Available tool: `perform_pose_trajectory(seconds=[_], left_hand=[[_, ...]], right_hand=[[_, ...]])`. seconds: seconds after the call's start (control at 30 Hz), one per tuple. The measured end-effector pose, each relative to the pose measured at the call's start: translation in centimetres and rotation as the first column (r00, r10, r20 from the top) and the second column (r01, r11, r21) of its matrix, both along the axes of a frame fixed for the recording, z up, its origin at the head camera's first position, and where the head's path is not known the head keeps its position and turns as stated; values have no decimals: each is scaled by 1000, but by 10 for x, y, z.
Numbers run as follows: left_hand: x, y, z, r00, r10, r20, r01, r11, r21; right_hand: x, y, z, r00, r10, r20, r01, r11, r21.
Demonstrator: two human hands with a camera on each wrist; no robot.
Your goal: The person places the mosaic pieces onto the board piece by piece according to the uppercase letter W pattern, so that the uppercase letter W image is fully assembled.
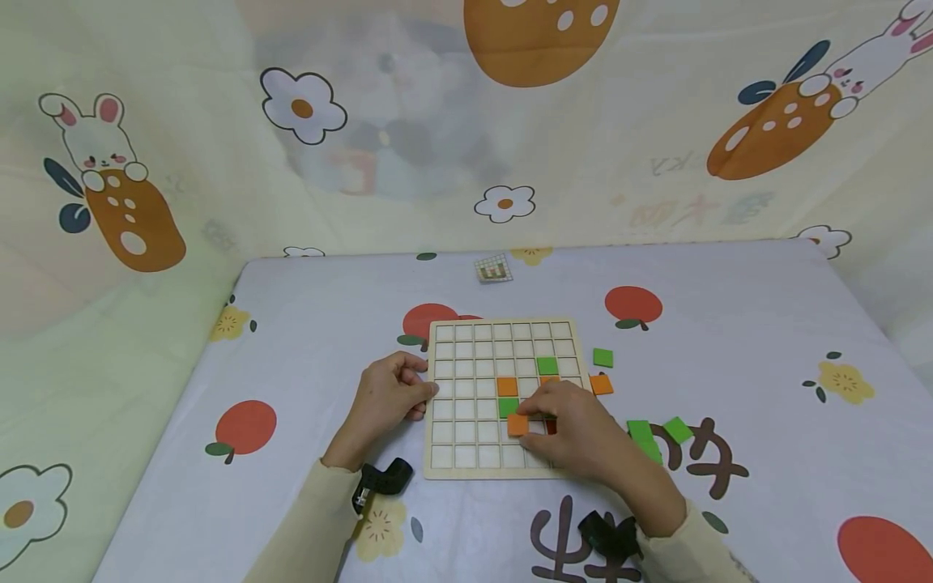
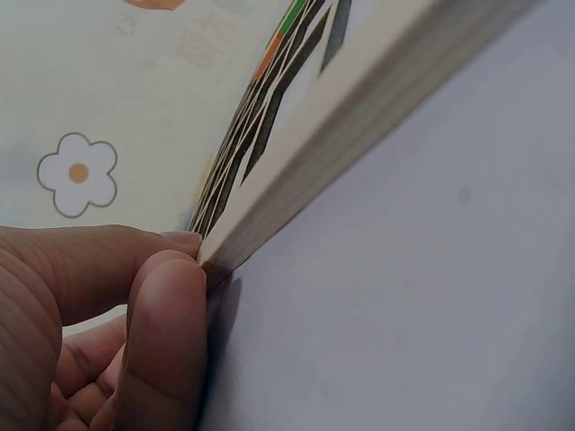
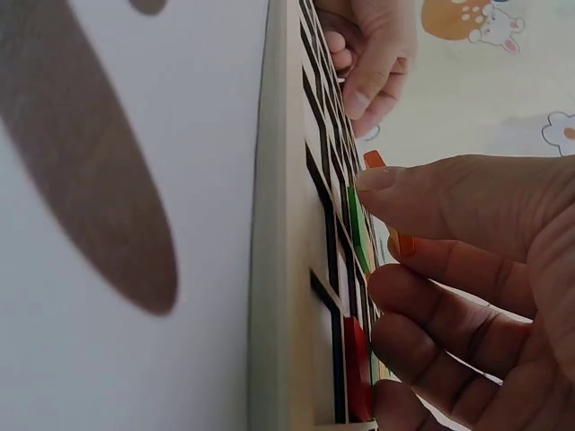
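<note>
A pale wooden grid board [image 1: 466,473] lies on the table, some of its cells filled with coloured squares. My right hand [image 1: 576,429] pinches an orange square tile [image 1: 517,425] between thumb and finger, tilted over the lower middle cells. Just above that tile, a green tile [image 1: 508,407] sits below an orange one [image 1: 507,386]. Another green tile [image 1: 547,366] lies up to the right, over an orange tile partly hidden by my right hand. A red tile [image 3: 358,368] shows beneath my right fingers. At the left edge my left hand [image 1: 389,393] holds the board with thumb and fingertip.
Right of the board lie a loose green tile [image 1: 602,357], an orange tile [image 1: 601,384] by its edge, overlapping green tiles [image 1: 645,441] and a separate green tile [image 1: 678,430]. A small grid-patterned card [image 1: 493,269] lies behind the board. A patterned cloth [image 1: 758,340] covers the table.
</note>
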State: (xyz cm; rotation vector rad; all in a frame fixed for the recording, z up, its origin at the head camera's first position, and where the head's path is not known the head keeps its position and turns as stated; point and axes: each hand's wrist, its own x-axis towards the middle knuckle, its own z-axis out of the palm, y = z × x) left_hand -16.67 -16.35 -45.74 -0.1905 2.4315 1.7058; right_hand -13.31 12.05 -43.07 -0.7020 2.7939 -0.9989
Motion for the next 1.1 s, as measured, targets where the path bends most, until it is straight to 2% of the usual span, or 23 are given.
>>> perform_pose_trajectory(seconds=[0.27, 0.83, 1.1], left_hand=[[0, 0, 0, 1000, -4, 0, 4, 1000, 10], [0, 0, 0, 1000, -3, -1, 3, 999, 45], [0, 0, 0, 1000, -2, 1, 2, 999, 45]], right_hand=[[-1, -4, -2, 1000, 21, -12, -21, 1000, 4], [1, -11, -2, 1000, -8, -6, 8, 998, 55], [1, -12, -4, 1000, -6, -28, 8, 998, 61]])
